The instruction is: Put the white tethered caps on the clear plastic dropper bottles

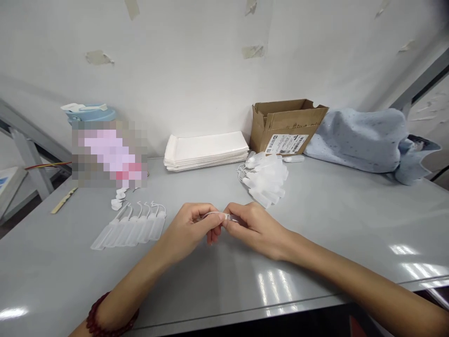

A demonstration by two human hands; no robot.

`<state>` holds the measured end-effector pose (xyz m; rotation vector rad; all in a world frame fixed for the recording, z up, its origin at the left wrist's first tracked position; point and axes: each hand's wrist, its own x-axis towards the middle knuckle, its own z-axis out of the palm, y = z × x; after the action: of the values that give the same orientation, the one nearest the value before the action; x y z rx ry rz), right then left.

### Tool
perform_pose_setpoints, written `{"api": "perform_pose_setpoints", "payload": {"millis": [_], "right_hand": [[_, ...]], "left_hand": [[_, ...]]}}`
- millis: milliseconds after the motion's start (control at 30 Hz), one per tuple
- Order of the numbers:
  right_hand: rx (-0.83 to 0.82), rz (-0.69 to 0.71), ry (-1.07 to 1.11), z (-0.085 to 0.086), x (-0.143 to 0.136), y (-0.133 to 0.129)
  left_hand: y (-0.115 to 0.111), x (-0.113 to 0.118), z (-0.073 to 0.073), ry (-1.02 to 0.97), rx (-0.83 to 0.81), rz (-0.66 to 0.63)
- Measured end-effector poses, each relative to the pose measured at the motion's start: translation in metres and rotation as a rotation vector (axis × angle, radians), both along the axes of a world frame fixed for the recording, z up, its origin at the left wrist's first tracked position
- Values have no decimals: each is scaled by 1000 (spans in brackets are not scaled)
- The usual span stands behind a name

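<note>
My left hand [198,224] and my right hand [254,227] meet above the grey table, fingertips pinched on one small pale strip or cord [229,217]. Most of that item is hidden by the fingers. To the left lies a row of several translucent white tubes or pouches [131,230] with thin cords at their upper ends. Beyond my right hand is a fanned pile of similar white pieces [266,178], their cords pointing left.
A stack of white envelopes [206,150] lies at the back, beside an open cardboard box [287,126]. Light blue cloth [358,140] sits at the right. Small white pieces [117,204], a yellowish stick [64,201] and a blue container [91,114] are at the left.
</note>
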<state>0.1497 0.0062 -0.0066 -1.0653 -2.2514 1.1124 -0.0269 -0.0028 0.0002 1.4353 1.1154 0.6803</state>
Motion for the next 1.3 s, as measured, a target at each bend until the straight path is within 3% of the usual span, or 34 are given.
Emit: {"api": "perform_pose_setpoints", "payload": {"millis": [233,400,467,567,700,800,900,1000,1067,1200,1300], "right_hand": [[455,-28,-149,-6,3,7],[621,-24,-154,-12,6,14],[554,-18,-88,-10,6,14],[289,-17,72,-3,6,13],[-69,-29,253,3,7,12],[-160,4,296,5,8,11],[111,-4,251,4,8,10],[539,-9,217,0,6,10],[712,-18,200,-3,5,11],[851,-52,161,-6,5,14],[803,-39,150,-6,6,14]], "left_hand": [[3,0,-5,-135,-155,255],[4,-4,-4,-212,-156,190],[4,-5,-2,-218,-118,151],[2,-6,0,-114,34,107],[-5,-7,2,219,511,106],[-9,-7,4,325,811,107],[-9,-8,6,341,804,97],[-9,-7,9,355,665,118],[-9,-5,11,342,555,130],[-9,-1,10,245,370,87],[-8,0,9,217,349,99]]}}
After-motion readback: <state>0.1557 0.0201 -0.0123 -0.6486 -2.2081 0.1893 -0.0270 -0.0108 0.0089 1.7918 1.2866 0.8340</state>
